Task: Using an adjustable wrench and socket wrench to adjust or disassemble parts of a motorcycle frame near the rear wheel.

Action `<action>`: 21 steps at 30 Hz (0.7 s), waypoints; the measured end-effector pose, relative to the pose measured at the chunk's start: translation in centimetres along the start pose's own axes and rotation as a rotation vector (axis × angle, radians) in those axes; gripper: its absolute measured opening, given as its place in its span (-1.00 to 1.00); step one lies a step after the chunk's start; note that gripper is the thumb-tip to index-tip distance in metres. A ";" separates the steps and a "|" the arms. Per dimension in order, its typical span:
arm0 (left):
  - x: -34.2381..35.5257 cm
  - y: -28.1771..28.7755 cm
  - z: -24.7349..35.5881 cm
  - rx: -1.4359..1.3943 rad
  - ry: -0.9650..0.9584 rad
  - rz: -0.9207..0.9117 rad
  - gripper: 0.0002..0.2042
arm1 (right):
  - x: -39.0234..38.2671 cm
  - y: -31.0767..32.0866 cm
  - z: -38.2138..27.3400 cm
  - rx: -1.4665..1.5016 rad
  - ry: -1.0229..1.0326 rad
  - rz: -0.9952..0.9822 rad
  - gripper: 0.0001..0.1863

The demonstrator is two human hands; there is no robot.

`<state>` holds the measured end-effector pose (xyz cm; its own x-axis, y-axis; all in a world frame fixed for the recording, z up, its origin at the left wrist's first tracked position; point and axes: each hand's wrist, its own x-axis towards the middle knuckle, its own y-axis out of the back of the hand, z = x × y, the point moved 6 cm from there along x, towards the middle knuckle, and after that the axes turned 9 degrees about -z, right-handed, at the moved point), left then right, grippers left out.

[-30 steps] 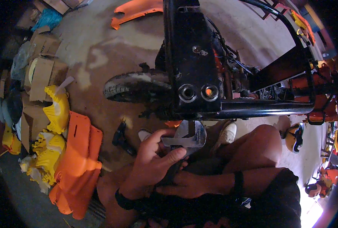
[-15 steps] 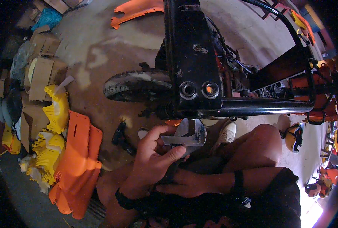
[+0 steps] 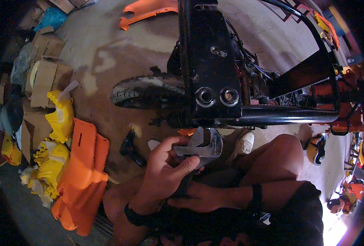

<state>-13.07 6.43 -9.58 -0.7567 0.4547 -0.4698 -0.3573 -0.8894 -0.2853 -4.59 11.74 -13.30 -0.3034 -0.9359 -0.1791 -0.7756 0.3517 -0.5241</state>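
My left hand (image 3: 165,170) is closed on a shiny grey angular piece (image 3: 208,145) with dark print on one face. The thumb presses its lower edge while the fingers curl behind it; its exact kind is unclear. Below it, my right hand (image 3: 196,197) lies across my lap beside the left wrist. Its fingers stretch to the left, their tips partly hidden. Just beyond the held piece stands a black metal vehicle frame (image 3: 206,61), with two round bolt fittings (image 3: 217,97) near its lower end. Neither hand touches the frame.
A tyre (image 3: 147,91) sits behind the frame. Dark power tool (image 3: 130,148) lies on the floor at left. Orange panels (image 3: 81,164), yellow plastic parts (image 3: 59,119) and cardboard boxes (image 3: 44,88) line the left side. A yellow helmet (image 3: 315,148) rests at right.
The view has shifted slightly, so the frame sits a little farther right. Orange no longer shows in the right bolt fitting. Both hands keep their pose, the left still holding the grey piece.
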 end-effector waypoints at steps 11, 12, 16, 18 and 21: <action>1.2 0.1 -0.8 0.125 -0.081 0.067 -0.62 | -0.4 3.6 0.3 -0.127 -0.097 0.315 -0.58; 1.3 0.0 -0.7 0.139 -0.107 0.073 -0.62 | -0.5 3.9 0.4 -0.126 -0.101 0.354 -0.59; 1.1 -0.1 -1.1 0.084 -0.036 0.103 -0.62 | -0.4 4.2 1.7 -0.049 -0.075 0.445 -0.58; 0.9 -0.1 -1.3 0.123 -0.044 0.146 -0.62 | -0.2 4.2 2.2 0.034 -0.043 0.446 -0.58; 0.8 -0.2 -1.2 0.126 -0.042 0.147 -0.61 | -0.5 4.1 1.6 -0.008 -0.148 0.418 -0.58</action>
<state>-12.93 7.00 -10.89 -0.8270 0.3190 -0.4629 -0.3048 -0.9463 -0.1077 -6.76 13.58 -16.65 -0.5098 -0.7057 -0.4920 -0.6078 0.7002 -0.3746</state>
